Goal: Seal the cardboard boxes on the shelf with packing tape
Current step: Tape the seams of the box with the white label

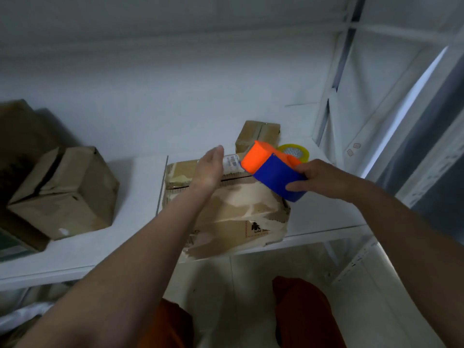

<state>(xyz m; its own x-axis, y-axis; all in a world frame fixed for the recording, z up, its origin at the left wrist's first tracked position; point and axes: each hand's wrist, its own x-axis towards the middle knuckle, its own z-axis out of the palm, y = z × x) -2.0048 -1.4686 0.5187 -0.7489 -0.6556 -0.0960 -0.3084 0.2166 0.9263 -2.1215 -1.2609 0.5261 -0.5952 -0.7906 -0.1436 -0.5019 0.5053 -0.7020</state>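
Right hand clamped the tape dispenser over the worn box; left hand lay flat, fingers together.

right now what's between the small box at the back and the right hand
In the head view, the orange and blue tape dispenser held by the right hand lies between it and the small taped box.

Left hand flat, fingers extended, palm inward; right hand curled in grip; both forearms outstretched.
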